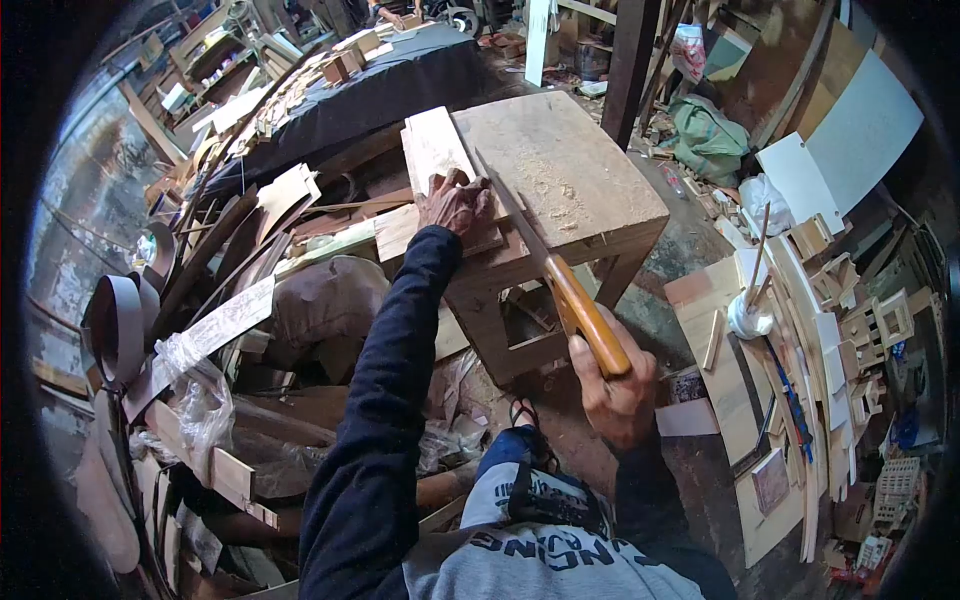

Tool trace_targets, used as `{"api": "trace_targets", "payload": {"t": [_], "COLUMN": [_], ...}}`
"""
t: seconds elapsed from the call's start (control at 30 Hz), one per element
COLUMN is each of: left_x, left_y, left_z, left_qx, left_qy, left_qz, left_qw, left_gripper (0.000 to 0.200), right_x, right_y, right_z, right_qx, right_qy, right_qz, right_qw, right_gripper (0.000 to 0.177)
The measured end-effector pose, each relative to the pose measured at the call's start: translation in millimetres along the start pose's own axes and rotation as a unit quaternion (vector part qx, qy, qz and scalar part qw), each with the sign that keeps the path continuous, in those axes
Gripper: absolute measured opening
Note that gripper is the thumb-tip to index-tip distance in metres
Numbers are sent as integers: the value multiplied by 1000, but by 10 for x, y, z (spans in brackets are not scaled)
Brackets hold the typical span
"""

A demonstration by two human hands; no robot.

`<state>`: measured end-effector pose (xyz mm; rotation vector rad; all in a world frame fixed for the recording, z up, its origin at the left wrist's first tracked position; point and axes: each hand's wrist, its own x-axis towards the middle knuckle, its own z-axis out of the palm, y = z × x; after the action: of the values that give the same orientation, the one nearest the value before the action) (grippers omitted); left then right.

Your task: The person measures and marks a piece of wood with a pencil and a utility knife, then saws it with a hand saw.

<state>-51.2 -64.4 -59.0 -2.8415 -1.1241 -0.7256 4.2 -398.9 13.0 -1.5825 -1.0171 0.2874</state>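
Observation:
My left hand point(455, 203) presses flat on a pale wooden board point(432, 150) that lies along the left edge of a small wooden work table point(575, 185). My right hand point(618, 388) grips the orange wooden handle of a hand saw point(560, 275). The saw's blade runs up and left across the table top, right beside my left hand and the board. Sawdust is scattered on the table top near the blade.
Scrap planks and offcuts point(250, 230) are piled to the left. A dark cloth-covered bench point(380, 85) stands behind. Wooden strips, small frames and a white cup with sticks point(750, 315) lie on the floor at right. My sandalled foot point(525, 412) rests below the table.

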Motion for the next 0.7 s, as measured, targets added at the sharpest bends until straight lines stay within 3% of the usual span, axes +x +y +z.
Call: {"api": "trace_targets", "payload": {"t": [0.03, 0.13, 0.23, 0.33, 0.6, 0.63, 0.7], "left_x": [24, 77, 39, 35, 45, 37, 37], "left_y": [-63, -157, -96, -59, -47, -33, -13], "left_z": [80, 160, 83, 75, 50, 29, 2], "left_qx": [-5, -11, -2, 1, 6, 1, -10], "left_qy": [-7, -9, 5, 0, -1, -3, -26], "left_qz": [1, 11, 21, 6, -2, -5, -24], "left_qw": [1000, 1000, 1000, 1000, 1000, 1000, 999], "left_gripper": [31, 30, 33, 33, 32, 33, 31], "right_x": [50, 91, -66, -164, 113, 69, -74], "right_y": [8, 148, -4, 19, 117, 145, 99], "right_z": [47, 79, -81, -113, 57, 21, -103], "right_qx": [1, -33, -46, -59, -42, -33, -43], "right_qy": [2, 4, -23, 0, -31, -11, -12], "right_qz": [21, -57, 6, -59, 5, -59, -39], "right_qw": [1000, 998, 999, 997, 999, 998, 998], "right_gripper": [34, 38, 38, 37, 37, 37, 38]}}
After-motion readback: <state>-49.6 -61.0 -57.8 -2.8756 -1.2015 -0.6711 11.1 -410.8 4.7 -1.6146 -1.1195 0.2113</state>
